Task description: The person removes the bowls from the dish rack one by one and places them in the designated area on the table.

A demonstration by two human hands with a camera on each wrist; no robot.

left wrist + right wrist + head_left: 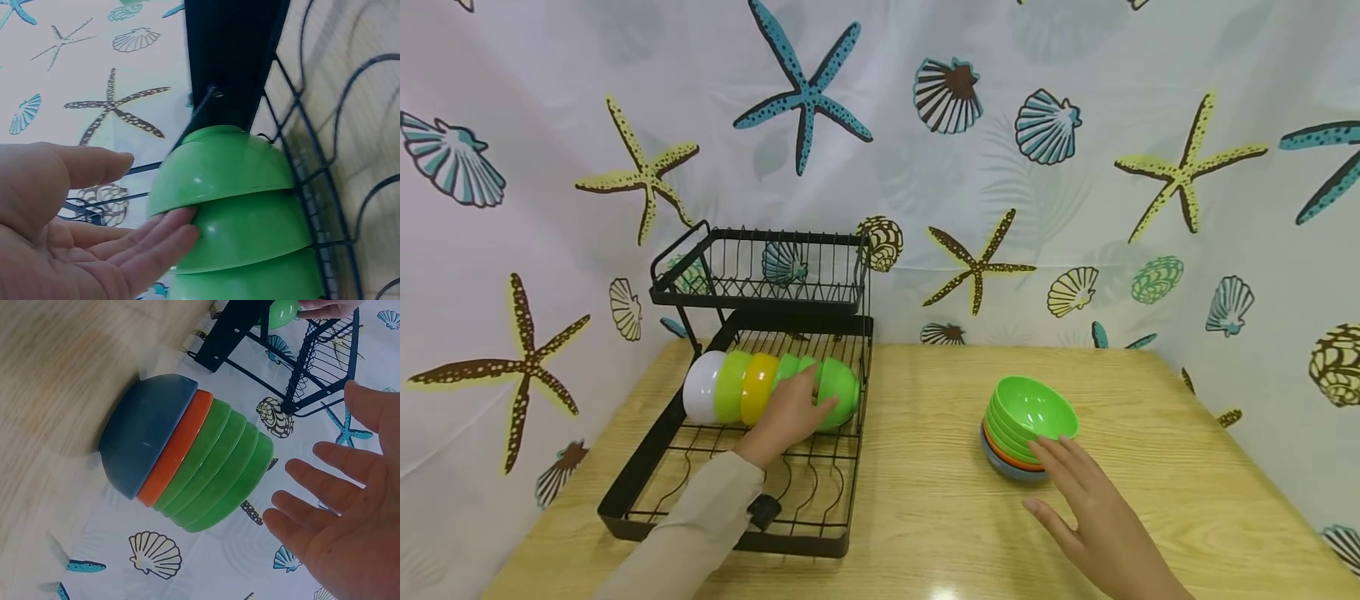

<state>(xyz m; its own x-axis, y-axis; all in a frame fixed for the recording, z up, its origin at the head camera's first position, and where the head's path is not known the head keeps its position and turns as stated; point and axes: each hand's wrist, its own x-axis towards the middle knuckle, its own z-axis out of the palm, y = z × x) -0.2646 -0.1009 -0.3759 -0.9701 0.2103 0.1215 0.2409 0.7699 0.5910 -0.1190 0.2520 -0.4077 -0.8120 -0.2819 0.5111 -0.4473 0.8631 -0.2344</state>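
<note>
Dish rack: black two-tier dish rack [805, 543], thin round wires inside broad flat side rails; taken as landmark.
Row of bowls: row of bowls [760, 388] in the rack's lower tier, nested on their sides: white, yellow-green, yellow-orange, then greens toward the rack's right edge.
Stack of bowls: stack of bowls [1011, 433] on the surface [925, 500], right of the rack, upright but leaning slightly; blue-grey lowest, orange above, greens on top.
Left hand: left hand [792, 415] within the rack, thumb held away, fingertips touching near the rim of the end green bowl [222, 165]; not clamped.
Right hand: right hand [1093, 517] right of the rack, fingers spread, close beside the stack, grasping nothing.
Progress: judged partway; one group sits in the rack, another outside it. Outstanding, I think: the end green bowl; whether being placed or withdrawn, I cannot tell.
Bowl material: smooth, glossy, likely plastic; rounded walls, small foot ring on the end green one.
Surface finish: pale wood grain, faint sheen.
Backdrop: creased cloth [880, 179] behind the rack, starfish and shell print.
</note>
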